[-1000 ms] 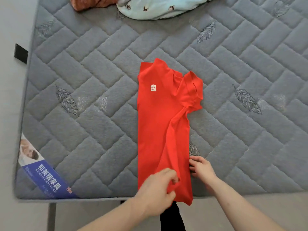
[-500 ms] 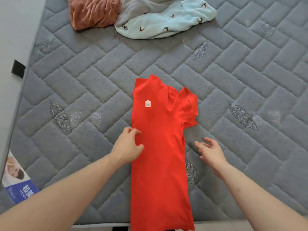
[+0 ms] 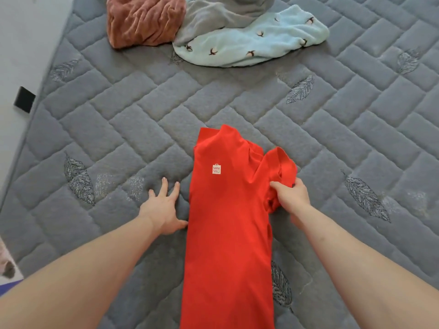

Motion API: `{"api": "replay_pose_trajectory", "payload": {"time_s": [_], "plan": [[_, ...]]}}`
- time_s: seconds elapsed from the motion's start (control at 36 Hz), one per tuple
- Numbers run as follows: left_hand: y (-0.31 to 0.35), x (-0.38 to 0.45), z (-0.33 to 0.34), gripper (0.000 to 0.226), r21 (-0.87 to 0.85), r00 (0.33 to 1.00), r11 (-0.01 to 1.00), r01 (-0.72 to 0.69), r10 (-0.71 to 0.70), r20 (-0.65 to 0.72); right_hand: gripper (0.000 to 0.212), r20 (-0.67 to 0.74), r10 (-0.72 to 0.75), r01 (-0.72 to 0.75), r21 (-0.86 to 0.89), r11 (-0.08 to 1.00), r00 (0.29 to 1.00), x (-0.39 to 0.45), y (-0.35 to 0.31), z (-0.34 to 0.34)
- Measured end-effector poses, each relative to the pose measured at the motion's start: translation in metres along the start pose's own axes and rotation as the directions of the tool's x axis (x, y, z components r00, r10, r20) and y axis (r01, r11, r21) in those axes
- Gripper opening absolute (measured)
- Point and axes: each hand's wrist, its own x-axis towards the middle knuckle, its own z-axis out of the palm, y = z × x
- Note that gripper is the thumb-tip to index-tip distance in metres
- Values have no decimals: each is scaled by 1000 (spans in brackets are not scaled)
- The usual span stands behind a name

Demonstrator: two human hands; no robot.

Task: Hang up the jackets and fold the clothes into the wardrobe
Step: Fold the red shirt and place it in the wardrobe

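A red T-shirt [image 3: 228, 224] lies folded into a long narrow strip on the grey quilted mattress [image 3: 118, 129], with a small white logo on its chest. Its right sleeve sticks out to the side. My right hand [image 3: 291, 197] grips that sleeve, fingers curled into the red cloth. Flat on the mattress beside the shirt's left edge rests my left hand [image 3: 164, 207], fingers spread, the thumb touching the edge of the shirt.
At the far end of the mattress lie a rust-brown garment [image 3: 142, 20], a grey garment [image 3: 221, 15] and a pale blue printed one [image 3: 256, 41], heaped together. The mattress's left edge [image 3: 35, 110] runs along a pale floor.
My right hand has moved from the bare mattress onto the right sleeve and taken hold of it. My left hand has slid off the shirt onto the mattress at its left.
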Motion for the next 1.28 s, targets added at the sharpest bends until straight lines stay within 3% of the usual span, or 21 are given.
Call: {"api": "replay_pose_trajectory", "payload": {"time_s": [0.06,0.11,0.22,0.33,0.39,0.44,0.56,0.64,0.72,0.78,0.83,0.89,0.94,1.0,1.06,1.14,1.28], "plan": [[-1,0,-2,124,17,1000,1000,-8,8,0,22,-10,-77,77,32,997,997,-8,-8,10],[-1,0,-4,125,31,1000,999,-11,11,1,30,2,-227,227,10,974,974,-18,-14,23],[0,-1,-4,125,27,1000,1000,-9,9,16,48,202,-436,467,-143,873,877,-35,-9,57],[-1,0,-4,125,11,1000,1000,-14,14,5,55,447,-361,520,-307,797,818,-40,-1,78],[-2,1,-3,125,9,1000,1000,-17,17,3,56,491,-318,504,-311,806,811,-42,-4,81],[-3,2,-3,126,8,1000,1000,-17,17,-2,47,430,-360,495,-261,829,828,-42,-11,78],[-4,2,-9,120,39,1000,999,-19,18,10,32,116,-525,537,-214,816,843,-29,-26,65],[-3,1,-33,91,64,998,997,-50,52,-32,49,13,-454,448,-192,873,891,-15,-34,58],[-2,12,-59,48,-201,974,979,-17,-29,-225,79,91,-286,298,-185,936,954,0,-37,59],[1,24,-72,45,-509,957,861,1,-149,-250,98,170,-168,195,-152,969,971,6,-38,64],[9,34,-82,46,-744,960,668,-12,-200,-196,107,203,-85,107,-101,989,975,7,-40,68],[21,41,-91,53,-895,978,445,-20,-178,-110,76,223,-67,74,-20,997,973,6,-42,73],[35,45,-97,59,-955,991,298,12,-127,-27,35,261,-59,58,12,998,964,3,-47,75],[46,47,-99,67,-979,995,199,54,-97,36,21,303,-47,45,16,999,952,1,-50,73],[53,49,-101,57,-992,993,88,90,-81,83,18,345,-29,28,9,1000,938,-1,-53,71],[59,45,-104,18,-993,991,53,110,-86,105,22,390,1,10,-26,1000,921,-3,-59,63],[57,34,-106,22,-996,999,88,35,-11,34,27,400,-28,58,-62,996,916,-10,-70,44]]}}
